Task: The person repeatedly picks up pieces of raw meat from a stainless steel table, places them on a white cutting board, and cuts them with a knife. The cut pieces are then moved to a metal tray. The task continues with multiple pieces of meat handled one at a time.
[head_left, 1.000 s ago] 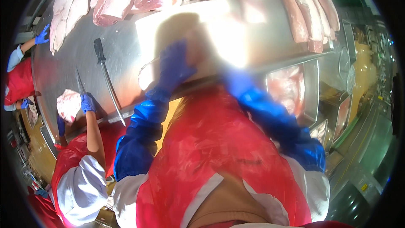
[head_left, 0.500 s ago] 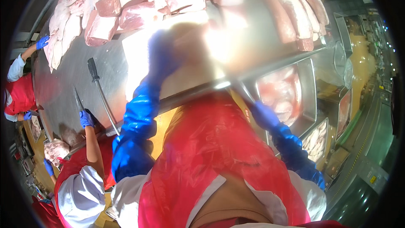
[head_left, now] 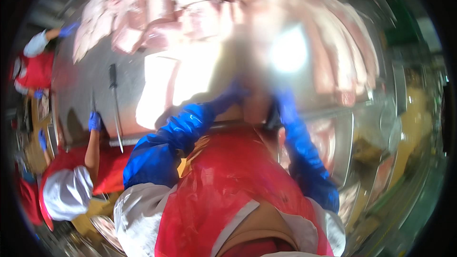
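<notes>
- The person stood at the near edge of a shiny steel table, wearing a red apron over white, with long blue sleeve covers on both forearms.
- The left hand, in a blue glove, was up over the table's near edge, just left of the middle; the picture was smeared there, so I could not tell whether its fingers were spread or closed on anything.
- The right hand, also gloved in blue, sat just beside it to the right, at the same near edge; its grip was equally blurred, and I cannot say what, if anything, it pinched.
- Between and just beyond the two hands lay a pale, blurred mass under a bright glare, too washed out to name.
- Slabs of pink raw meat were heaped along the far edge of the table, and longer strips ran down its right side.
- A long knife with a dark handle lay by itself on the left part of the table, blade pointing towards the near edge, well apart from the person's hands.
- At the table's left edge a co-worker in red and white had a blue-gloved hand at the rim, near the knife's blade.
- Another person's blue glove reached in at the far left corner.
</notes>
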A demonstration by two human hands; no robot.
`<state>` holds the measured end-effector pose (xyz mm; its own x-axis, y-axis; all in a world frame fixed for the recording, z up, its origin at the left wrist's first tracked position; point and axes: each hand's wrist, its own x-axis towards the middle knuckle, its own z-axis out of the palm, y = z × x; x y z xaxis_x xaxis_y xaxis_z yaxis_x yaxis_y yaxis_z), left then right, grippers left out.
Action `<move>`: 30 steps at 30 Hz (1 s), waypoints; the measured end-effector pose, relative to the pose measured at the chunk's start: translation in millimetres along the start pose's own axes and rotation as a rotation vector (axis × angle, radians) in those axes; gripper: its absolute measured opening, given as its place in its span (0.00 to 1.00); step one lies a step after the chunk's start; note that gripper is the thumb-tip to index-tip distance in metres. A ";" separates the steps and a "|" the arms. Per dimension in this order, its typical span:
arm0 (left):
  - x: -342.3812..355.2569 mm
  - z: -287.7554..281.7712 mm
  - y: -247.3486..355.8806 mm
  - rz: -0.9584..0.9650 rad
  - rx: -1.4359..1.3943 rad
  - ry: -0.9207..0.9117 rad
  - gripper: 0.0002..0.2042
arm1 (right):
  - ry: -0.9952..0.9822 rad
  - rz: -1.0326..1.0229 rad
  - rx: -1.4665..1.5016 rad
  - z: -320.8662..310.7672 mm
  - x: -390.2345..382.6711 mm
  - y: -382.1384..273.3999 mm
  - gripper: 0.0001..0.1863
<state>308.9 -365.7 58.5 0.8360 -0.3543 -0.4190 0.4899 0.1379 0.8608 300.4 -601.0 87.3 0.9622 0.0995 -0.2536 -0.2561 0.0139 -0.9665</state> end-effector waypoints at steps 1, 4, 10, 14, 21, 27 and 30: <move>-2.4 0.0 -8.9 0.017 -0.073 0.061 0.43 | -0.034 -0.017 0.008 10.9 -3.7 -10.2 0.18; 3.2 9.6 5.8 0.186 -0.213 0.155 0.44 | -0.053 -0.120 -0.203 28.6 22.6 1.6 0.12; 0.8 -2.2 34.7 0.661 0.336 0.181 0.39 | 0.384 -0.260 -0.283 -33.9 111.0 -55.7 0.15; -88.6 -30.5 99.3 0.167 1.210 0.512 0.38 | 0.368 -0.309 -0.120 -105.1 147.9 -10.8 0.18; -119.8 -167.6 27.0 -0.074 1.255 0.960 0.55 | 0.302 -0.274 -0.118 -50.4 126.3 -12.9 0.15; -87.9 -131.1 -16.6 0.333 1.195 0.852 0.49 | 0.136 -0.221 -0.461 44.8 50.1 -1.4 0.14; -189.4 -136.1 -2.0 0.147 1.255 0.822 0.52 | -0.129 -0.257 -0.715 106.7 -16.5 -11.6 0.13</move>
<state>183.2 -172.9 96.8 0.9676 0.2521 0.0161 0.2234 -0.8835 0.4117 277.6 -496.7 106.8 0.9536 0.2964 -0.0533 0.1389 -0.5899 -0.7954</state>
